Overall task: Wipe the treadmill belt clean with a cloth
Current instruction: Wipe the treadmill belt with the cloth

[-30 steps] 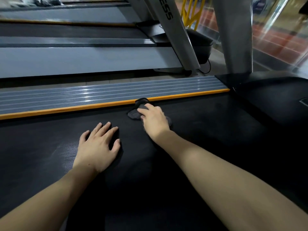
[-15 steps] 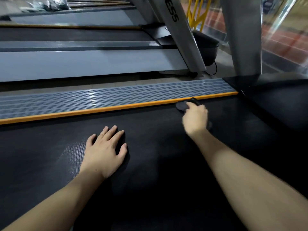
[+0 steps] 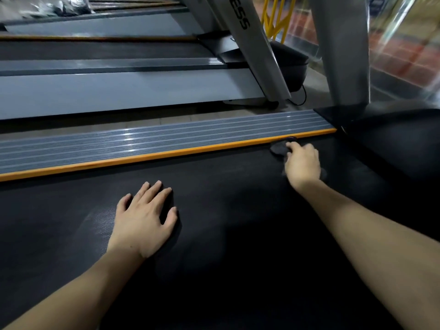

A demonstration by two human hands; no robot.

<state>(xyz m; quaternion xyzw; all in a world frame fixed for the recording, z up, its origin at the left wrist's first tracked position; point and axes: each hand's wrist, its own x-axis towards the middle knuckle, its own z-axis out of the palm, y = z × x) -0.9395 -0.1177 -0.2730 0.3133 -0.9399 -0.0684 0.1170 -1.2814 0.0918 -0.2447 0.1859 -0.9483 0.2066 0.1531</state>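
Where black treadmill belt [image 3: 238, 210] meets orange edge strip [image 3: 166, 154], near the far right end: dark cloth [image 3: 279, 147], bunched, pressed flat onto the belt, touching the strip. On top of it, right hand [image 3: 302, 163], fingers [image 3: 291, 146] curled down over the cloth, arm stretched forward. Well apart to the left, nearer the camera: left hand [image 3: 142, 219], palm down on bare belt, fingers spread, holding nothing. Beyond the strip, ribbed grey side rail [image 3: 142, 139]. Farther back, silver upright [image 3: 342, 51] and a neighbouring treadmill [image 3: 119, 89].
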